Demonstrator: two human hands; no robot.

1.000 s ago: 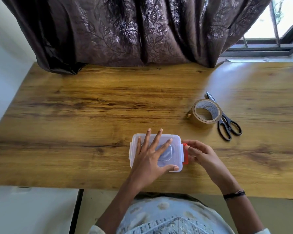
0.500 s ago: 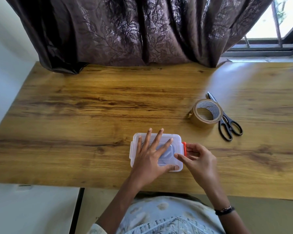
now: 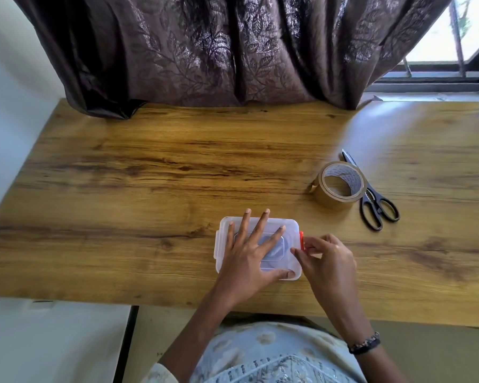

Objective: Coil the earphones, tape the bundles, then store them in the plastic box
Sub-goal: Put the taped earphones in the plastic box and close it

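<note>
Head view | plastic box [image 3: 291, 226], lid on, near front edge of wooden surface [image 3: 150, 175] | left hand [image 3: 250, 257] flat on lid, fingers spread | right hand [image 3: 325, 259] fingers pinching red latch [image 3: 301, 240] | tape roll [image 3: 338, 185] touching scissors [image 3: 376, 205], behind-right.

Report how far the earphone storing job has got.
Nearly done: the lid is on the plastic box, no earphones lie outside, and the tape roll and scissors sit aside. Left hand presses the lid; right hand works the red latch. Only latching remains.

Clear plastic box [image 3: 291, 225], red clip [image 3: 301, 240]; brown tape roll [image 3: 338, 186]; black-handled scissors [image 3: 376, 210]; leaf-patterned dark brown curtain [image 3: 205, 51]; wood-grain table [image 3: 150, 175].
</note>
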